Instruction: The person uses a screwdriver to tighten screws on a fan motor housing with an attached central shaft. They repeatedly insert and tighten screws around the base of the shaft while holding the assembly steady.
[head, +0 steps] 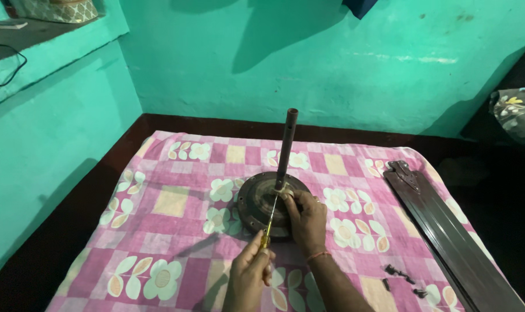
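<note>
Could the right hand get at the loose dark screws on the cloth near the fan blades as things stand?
Probably yes. The right hand rests on the fan motor, and the screws lie in the open on the cloth, to its right beside the fan blades, with nothing between.

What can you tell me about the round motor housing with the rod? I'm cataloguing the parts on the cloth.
The motor housing is a dark brown, round, flat metal-looking disc with small holes along its rim. A dark rod rises upright from its centre. It lies on the pink flowered cloth, roughly mid-cloth. The right hand rests on its top near the rod's base, and the left hand holds a yellow-handled screwdriver whose tip reaches that same spot.
</note>
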